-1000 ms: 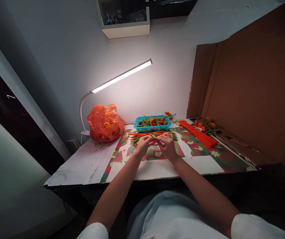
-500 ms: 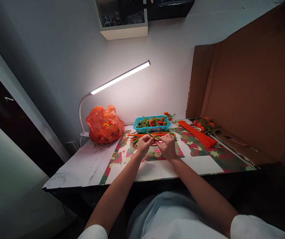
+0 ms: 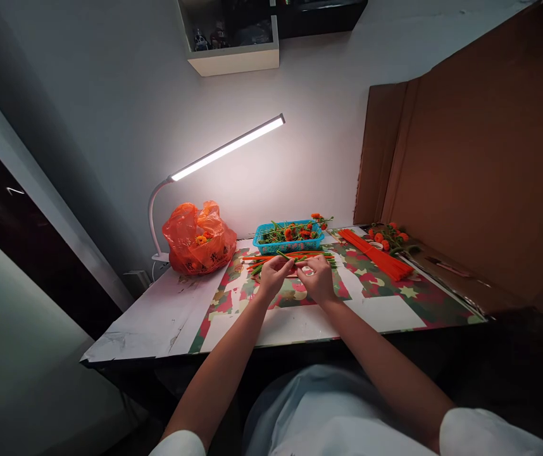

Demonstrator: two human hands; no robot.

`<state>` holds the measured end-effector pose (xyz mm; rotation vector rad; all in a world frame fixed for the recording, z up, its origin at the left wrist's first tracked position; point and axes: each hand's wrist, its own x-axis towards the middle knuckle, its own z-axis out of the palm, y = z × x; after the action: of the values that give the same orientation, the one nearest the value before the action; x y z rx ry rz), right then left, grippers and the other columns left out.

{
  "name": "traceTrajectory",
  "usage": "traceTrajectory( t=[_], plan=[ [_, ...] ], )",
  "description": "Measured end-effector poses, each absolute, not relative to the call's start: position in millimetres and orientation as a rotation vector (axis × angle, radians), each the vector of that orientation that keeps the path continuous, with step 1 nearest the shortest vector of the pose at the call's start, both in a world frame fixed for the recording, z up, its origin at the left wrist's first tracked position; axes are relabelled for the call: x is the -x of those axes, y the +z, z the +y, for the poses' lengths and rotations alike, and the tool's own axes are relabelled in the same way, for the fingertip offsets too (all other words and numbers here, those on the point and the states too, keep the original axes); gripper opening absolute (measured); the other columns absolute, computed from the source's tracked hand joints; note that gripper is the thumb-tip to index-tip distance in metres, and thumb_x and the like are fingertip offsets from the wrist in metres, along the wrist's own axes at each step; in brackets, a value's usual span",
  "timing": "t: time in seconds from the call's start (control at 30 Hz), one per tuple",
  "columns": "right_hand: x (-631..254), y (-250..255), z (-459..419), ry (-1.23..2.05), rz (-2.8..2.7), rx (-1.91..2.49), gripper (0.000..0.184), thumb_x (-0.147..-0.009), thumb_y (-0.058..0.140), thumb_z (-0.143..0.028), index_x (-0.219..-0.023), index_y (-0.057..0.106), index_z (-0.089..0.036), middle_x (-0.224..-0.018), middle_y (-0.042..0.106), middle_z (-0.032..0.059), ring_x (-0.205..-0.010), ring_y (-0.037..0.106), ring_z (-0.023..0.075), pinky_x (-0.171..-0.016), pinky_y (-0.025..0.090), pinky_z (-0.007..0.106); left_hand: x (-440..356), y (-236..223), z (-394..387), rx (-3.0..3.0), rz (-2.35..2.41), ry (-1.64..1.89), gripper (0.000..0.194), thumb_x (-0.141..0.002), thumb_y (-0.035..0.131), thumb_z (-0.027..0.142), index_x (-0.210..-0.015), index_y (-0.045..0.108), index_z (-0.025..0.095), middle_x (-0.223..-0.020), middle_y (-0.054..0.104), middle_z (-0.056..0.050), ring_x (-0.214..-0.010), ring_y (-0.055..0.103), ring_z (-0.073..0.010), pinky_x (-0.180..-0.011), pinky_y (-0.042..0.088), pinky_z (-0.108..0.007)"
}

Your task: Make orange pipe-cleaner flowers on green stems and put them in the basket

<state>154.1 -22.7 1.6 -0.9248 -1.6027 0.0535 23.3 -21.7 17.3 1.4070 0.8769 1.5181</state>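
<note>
A green pipe cleaner (image 3: 283, 254) is pinched between the fingertips of my left hand (image 3: 273, 278) and my right hand (image 3: 319, 278), which nearly meet over the table. Its upper end sticks out past the left fingers; the rest is mostly covered by my fingers. Just behind my hands lie loose orange and green pipe cleaners (image 3: 256, 258), partly hidden by them. Beyond these, a blue basket (image 3: 288, 249) holds green stems with orange flower heads (image 3: 288, 234).
An orange plastic bag (image 3: 198, 250) stands left, beside the lit lamp (image 3: 228, 149). On the right lie a bundle of orange pipe cleaners (image 3: 378, 256), a tape roll (image 3: 376, 246) and more orange flowers (image 3: 386, 237). A cardboard sheet (image 3: 471, 171) walls the right side.
The green pipe cleaner has shifted, its end now standing out farther to the upper left of my left fingers. Both hands stay close together, and the view has shifted slightly.
</note>
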Motion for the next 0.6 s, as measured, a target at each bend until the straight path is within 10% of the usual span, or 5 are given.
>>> traceTrajectory(
  t=[0.6],
  plan=[
    [-154.8, 1.4, -25.3, -0.23, -1.677, 0.996, 0.011, -0.085, 0.059, -0.025, -0.082, 0.07, -0.024, -0.074, 0.063, 0.0014, -0.078, 0.048, 0.0177, -0.075, 0.027, 0.034, -21.9, 13.2, -18.1, -1.225, 0.865, 1.603, 0.037, -0.054, 0.081, 0.041, -0.073, 0.068, 0.011, -0.07, 0.068, -0.004, -0.067, 0.064, -0.0146, -0.071, 0.054, -0.031]
  ],
)
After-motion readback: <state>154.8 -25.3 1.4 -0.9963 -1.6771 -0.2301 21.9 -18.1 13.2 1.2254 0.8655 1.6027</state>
